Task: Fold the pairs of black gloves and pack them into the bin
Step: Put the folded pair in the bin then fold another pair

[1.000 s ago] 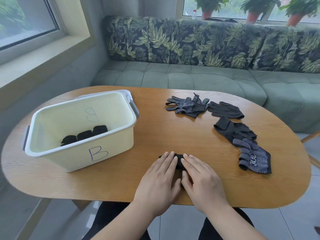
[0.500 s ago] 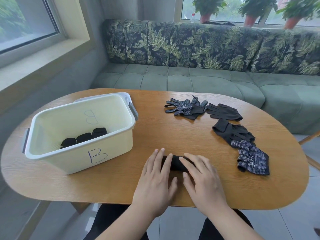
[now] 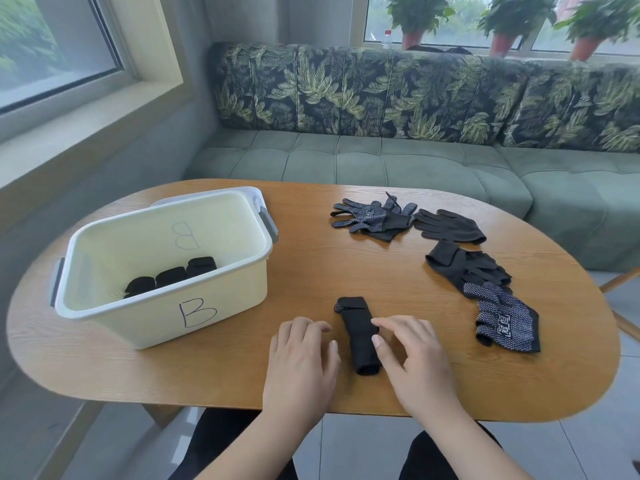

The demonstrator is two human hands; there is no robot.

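A rolled black glove bundle (image 3: 356,336) lies lengthwise on the wooden table (image 3: 311,271) in front of me. My left hand (image 3: 299,362) rests on the table just left of it, fingers loosely bent, apart from the roll. My right hand (image 3: 414,362) touches the roll's right side with its index fingertip and thumb. The cream bin (image 3: 138,323) marked "B" stands at the left with three folded black bundles (image 3: 171,278) inside. Loose gloves lie to the right: a dotted pair (image 3: 374,219), a plain black glove (image 3: 448,226), another black one (image 3: 462,268) and a dotted one (image 3: 504,322).
A green sofa (image 3: 381,161) with leaf-print cushions runs behind the table. Potted plants (image 3: 415,19) stand on the window sill beyond it. The table's front edge is close to my wrists. A wooden chair leg (image 3: 620,282) shows at the right.
The roll lay crosswise under both flat hands. It now lies lengthwise and uncovered, with my hands drawn back and apart to either side of it.
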